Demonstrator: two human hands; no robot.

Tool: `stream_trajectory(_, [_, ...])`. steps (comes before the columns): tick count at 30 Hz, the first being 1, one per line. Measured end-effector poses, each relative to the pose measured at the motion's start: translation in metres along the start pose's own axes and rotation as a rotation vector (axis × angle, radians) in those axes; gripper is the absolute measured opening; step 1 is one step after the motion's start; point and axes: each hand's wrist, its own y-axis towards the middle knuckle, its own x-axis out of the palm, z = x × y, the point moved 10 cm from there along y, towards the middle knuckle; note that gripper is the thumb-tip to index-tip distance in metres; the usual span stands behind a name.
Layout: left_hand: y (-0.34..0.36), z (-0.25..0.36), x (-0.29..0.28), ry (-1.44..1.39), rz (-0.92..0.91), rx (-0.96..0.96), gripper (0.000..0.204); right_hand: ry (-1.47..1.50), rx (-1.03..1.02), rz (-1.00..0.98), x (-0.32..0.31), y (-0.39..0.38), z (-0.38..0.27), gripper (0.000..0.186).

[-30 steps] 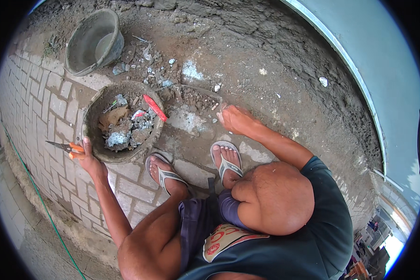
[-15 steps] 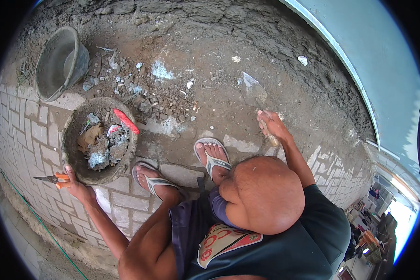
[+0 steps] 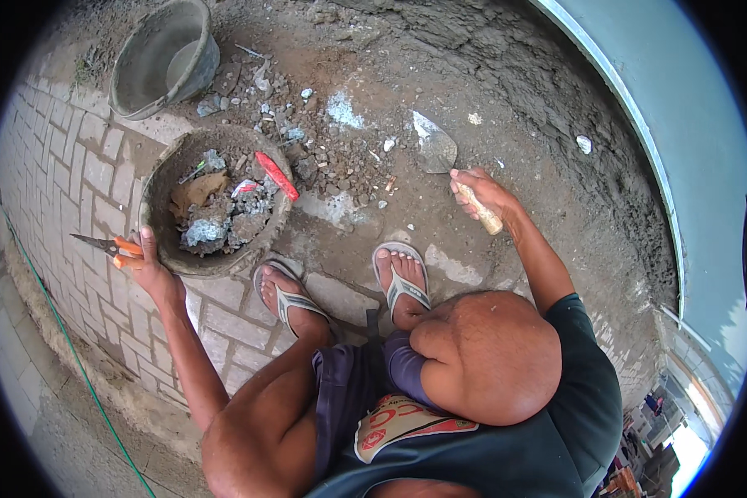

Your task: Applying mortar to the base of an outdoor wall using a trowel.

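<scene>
My left hand (image 3: 159, 274) is closed on orange-handled pliers (image 3: 127, 245), their dark pointed jaws facing left. Its thumb rests against the near-left rim of a dirt-crusted round tub (image 3: 164, 178). Inside the tub lie soil, a brown scrap (image 3: 199, 190) and bluish-white rubble (image 3: 206, 232). A long red object (image 3: 276, 176) leans over the tub's right rim; its kind is unclear. On the right, my right hand (image 3: 485, 192) grips the wooden handle of a trowel (image 3: 436, 149). The trowel's grey blade points away from me, low over the dirt or touching it; I cannot tell which.
Another round tub (image 3: 159, 62) lies tilted at the far left. Loose rubble (image 3: 315, 162) spreads between the tubs and the trowel. Brick paving (image 3: 100, 174) runs along the left, with a green hose or cord (image 3: 75, 357) across it. A pale blue wall (image 3: 664, 91) borders the right.
The view has shifted, so the ground sits further right and up. My right hand has turned the trowel, its blade now angled more to the left. My left hand stays at the tub's rim.
</scene>
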Motion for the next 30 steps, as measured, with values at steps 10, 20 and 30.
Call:
stream_trajectory(10, [0.014,-0.005,-0.02,0.175,-0.003,0.067,0.029,-0.095,-0.291,-0.145,0.105,-0.016,-0.056,0.04])
stream_trajectory(20, [0.035,-0.046,-0.064,-0.111,-0.002,-0.199,0.021,-1.094,-1.248,0.124,0.251,0.006,-0.154,0.029])
stream_trajectory(30, [0.047,-0.094,-0.097,-0.282,0.021,-0.329,0.036,-1.251,-1.302,0.221,0.235,0.03,-0.12,0.028])
